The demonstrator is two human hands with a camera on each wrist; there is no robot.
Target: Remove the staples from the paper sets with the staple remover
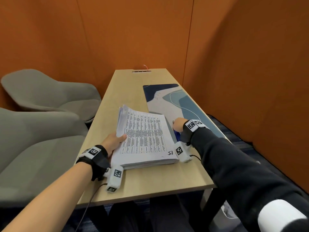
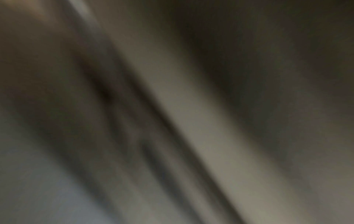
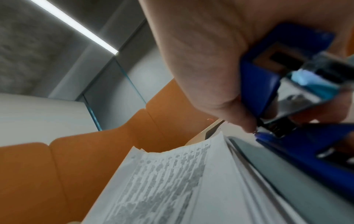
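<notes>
The left hand (image 1: 113,143) grips the paper stack's (image 1: 145,138) left edge, thumb on top. Just right of the stack, the right hand (image 1: 178,125) clasps the blue staple remover (image 3: 272,84).

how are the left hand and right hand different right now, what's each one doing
The left hand grips the left edge of the paper stack, thumb on top; the right hand is curled round a blue stapler-like tool beside the stack's right edge. The left forearm is bare; the right wears a dark sleeve. The left hand is nearer the person; the right reaches farther along the table. Both wear wrist cameras.
</notes>
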